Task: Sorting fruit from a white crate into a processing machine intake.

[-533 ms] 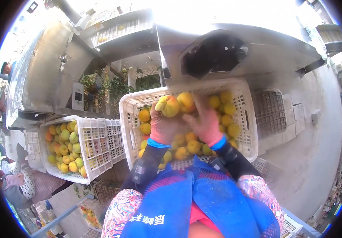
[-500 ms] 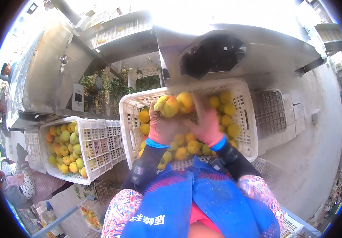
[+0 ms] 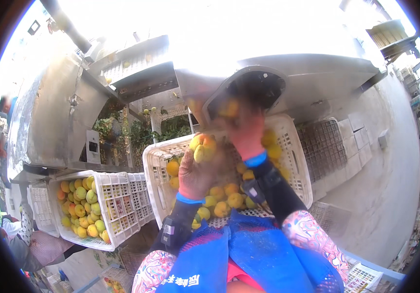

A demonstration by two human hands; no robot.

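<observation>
My left hand (image 3: 194, 175), in a pinkish glove, is closed round a yellow-orange peach (image 3: 203, 148) with a greenish patch, above the near crate. My right hand (image 3: 247, 133), gloved alike and smeared by motion, reaches to a dark opening (image 3: 263, 88) in the metal machine. At its fingertips is a blurred orange peach (image 3: 229, 108). Beneath both hands a white plastic crate (image 3: 301, 168) holds many yellow and orange peaches (image 3: 221, 209). My hands and forearms hide part of its contents.
Left of the crate stands another white crate (image 3: 115, 215), full of peaches. The metal machine (image 3: 317, 73) borders the far side. An empty-looking dark crate (image 3: 323, 144) sits right, beside pale blocks (image 3: 359, 141). A person (image 3: 44, 246) is at the far left.
My right hand has moved up and away with one peach, toward the dark opening. My left hand still holds its peach. The whole view has shifted slightly, with the crate lower in it.
</observation>
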